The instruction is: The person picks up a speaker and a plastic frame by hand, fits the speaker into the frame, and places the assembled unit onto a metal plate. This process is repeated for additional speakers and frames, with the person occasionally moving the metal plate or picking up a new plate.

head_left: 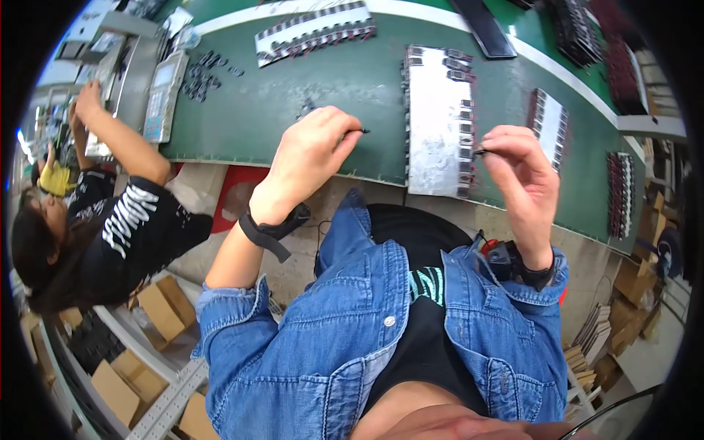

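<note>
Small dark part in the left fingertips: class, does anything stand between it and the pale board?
Nothing visible does. From the small dark part in the left hand across to the pale board, only green tabletop shows, up to the dark pieces along the board's left edge.

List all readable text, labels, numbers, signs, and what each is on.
Co-worker's black shirt: large white lettering, not transcribed.
Wearer's black shirt: teal print, partly hidden by the denim shirt, not transcribed.
Keypad panel: markings too small to read.
Black parts on the white board: any marks too small to read.
</note>
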Demonstrator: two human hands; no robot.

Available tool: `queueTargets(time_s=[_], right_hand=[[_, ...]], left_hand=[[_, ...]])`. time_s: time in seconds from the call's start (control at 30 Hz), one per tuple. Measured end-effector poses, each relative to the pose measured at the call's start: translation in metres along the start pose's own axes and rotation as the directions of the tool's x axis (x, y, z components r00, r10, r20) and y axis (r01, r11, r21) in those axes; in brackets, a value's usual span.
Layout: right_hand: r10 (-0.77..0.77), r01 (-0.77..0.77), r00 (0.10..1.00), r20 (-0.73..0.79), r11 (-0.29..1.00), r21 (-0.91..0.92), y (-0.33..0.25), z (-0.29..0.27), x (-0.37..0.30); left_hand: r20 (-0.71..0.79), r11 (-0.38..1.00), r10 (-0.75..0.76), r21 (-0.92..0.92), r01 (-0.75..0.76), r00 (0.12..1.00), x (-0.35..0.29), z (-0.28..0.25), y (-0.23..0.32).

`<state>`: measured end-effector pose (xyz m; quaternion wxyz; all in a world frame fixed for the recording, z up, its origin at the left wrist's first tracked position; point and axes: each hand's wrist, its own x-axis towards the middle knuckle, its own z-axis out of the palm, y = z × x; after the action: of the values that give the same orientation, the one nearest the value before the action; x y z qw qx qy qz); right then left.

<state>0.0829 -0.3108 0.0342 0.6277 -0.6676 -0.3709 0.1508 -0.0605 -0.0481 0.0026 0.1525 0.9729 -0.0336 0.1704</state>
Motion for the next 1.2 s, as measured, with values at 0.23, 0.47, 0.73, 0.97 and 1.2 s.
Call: queueTargets(time_s=[0.23, 0.47, 0.73, 0.97, 1.2], right_hand=[[0.138, -0.122, 0.986, -0.099, 0.982, 0.146, -0.006, 0.03, 0.01], [0.138, -0.115, 0.963, -0.232, 0.987, 0.11, 0.013, 0.026, 0.024], [0.089, -0.1, 0.986, -0.143, 0.992, -0.075, 0.011, 0.018, 0.034], [0.09, -0.092, 0.979, -0.181, 0.996, -0.005, -0.002, 0.03, 0.027], [0.017, -0.053, 0.967, -0.254, 0.989, -0.136, 0.008, 0.025, 0.037]], left_hand=[[0.056, 0.214, -0.531, -0.957, 0.197, 0.846, 0.068, 0.031, 0.062], [0.105, -0.009, -0.554, -0.993, 0.121, 0.826, 0.082, 0.051, 0.08], [0.221, 0.259, -0.43, -0.899, 0.354, 0.875, 0.089, 0.012, 0.061], [0.184, 0.109, -0.492, -0.957, 0.269, 0.851, 0.089, 0.021, 0.059], [0.221, -0.054, -0.546, -0.972, 0.229, 0.808, 0.083, 0.029, 0.076]])
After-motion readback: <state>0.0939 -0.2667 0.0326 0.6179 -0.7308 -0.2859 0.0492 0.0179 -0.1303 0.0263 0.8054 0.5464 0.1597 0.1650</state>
